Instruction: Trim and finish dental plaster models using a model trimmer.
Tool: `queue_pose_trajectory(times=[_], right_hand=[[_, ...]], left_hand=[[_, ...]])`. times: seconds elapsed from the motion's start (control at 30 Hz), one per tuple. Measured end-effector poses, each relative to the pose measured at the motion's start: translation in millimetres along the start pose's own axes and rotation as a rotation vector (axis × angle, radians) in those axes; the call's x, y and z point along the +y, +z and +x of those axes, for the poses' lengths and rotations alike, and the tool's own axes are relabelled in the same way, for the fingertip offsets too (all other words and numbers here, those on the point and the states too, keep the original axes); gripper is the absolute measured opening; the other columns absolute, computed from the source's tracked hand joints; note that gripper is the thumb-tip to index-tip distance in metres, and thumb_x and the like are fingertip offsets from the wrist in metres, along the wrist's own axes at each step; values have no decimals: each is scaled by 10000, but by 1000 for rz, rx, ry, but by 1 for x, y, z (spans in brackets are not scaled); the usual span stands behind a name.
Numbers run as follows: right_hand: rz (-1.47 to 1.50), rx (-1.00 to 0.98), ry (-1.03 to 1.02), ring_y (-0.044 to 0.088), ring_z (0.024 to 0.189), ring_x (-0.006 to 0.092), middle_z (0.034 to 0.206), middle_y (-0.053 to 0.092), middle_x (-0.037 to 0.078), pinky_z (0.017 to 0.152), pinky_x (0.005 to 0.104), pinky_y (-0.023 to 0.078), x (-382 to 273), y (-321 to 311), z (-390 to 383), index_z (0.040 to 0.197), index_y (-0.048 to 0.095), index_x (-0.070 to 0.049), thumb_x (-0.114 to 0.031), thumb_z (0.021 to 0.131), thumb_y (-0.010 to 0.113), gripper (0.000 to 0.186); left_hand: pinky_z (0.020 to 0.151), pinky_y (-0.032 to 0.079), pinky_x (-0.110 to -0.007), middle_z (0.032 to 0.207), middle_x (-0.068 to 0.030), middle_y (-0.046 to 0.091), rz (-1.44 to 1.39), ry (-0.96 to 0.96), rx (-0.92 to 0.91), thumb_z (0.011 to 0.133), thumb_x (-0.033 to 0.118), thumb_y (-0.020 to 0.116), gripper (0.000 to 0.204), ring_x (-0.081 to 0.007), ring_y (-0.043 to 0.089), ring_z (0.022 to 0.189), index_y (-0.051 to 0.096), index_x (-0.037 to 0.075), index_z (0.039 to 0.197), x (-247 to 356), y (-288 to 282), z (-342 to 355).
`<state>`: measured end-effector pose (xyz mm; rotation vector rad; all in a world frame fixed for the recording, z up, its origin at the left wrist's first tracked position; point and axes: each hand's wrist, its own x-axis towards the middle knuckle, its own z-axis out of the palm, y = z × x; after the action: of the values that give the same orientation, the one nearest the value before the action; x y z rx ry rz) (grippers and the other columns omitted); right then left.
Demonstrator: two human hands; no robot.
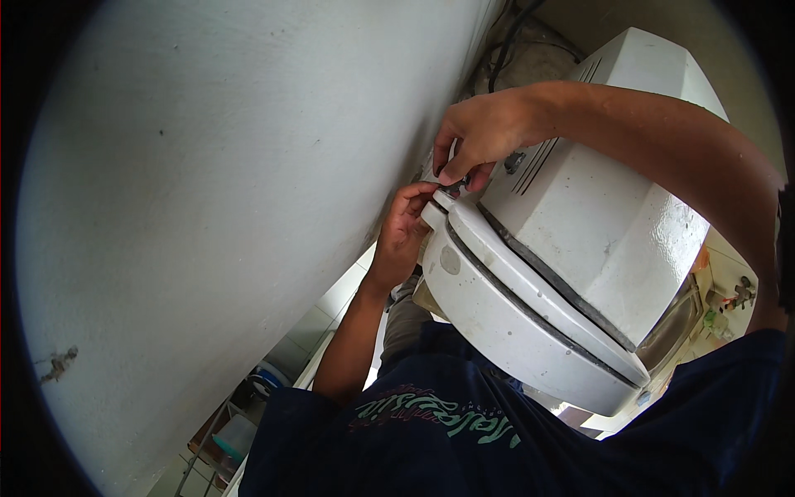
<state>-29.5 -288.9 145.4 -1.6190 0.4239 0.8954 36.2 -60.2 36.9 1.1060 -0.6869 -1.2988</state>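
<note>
A white appliance (625, 215) with dark slots and a small dark knob (513, 163) fills the centre right. At its front, a curved white piece (526, 327) has a dark seam along it. My right hand (480, 137) reaches over from the right, its fingertips closed on a small dark fitting (455, 187) at the piece's upper left corner. My left hand (402, 228) comes up from below beside that corner, fingertips curled and pressed near the same fitting; what they grip is too small to make out.
A pale wall (207, 166) runs close along the left. Black cables (501, 58) lie behind the appliance. A metal sink (671, 331) and a tap (741, 294) show at the right. A rack with plastic containers (232, 431) stands at the lower left, on a tiled floor.
</note>
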Motion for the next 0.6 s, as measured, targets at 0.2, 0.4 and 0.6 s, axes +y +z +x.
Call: queue_pose_trajectory(times=[0.2,0.4,0.6], right_hand=[[85,-21,-28,662,802,163,950,651,138,750,264,558,7,-3,2,1067,604,106,-203,907,630,349],[60,-63,97,645,750,155,837,654,129,727,267,555,2,-5,2,928,641,81,-307,941,587,393],[9,-73,128,621,709,143,803,641,102,671,270,533,1,-6,6,883,637,64,-383,959,541,463]], left_hand=[[990,407,-314,1223,-105,531,7,23,-6,985,205,514,412,-160,514,1132,363,27,1325,1,0,1],[981,408,-307,1221,-103,530,-3,25,-21,983,215,516,413,-157,514,1125,366,30,1321,6,0,3],[985,406,-313,1225,-104,526,-7,37,-27,985,216,512,400,-159,510,1130,371,34,1313,2,-2,3]])
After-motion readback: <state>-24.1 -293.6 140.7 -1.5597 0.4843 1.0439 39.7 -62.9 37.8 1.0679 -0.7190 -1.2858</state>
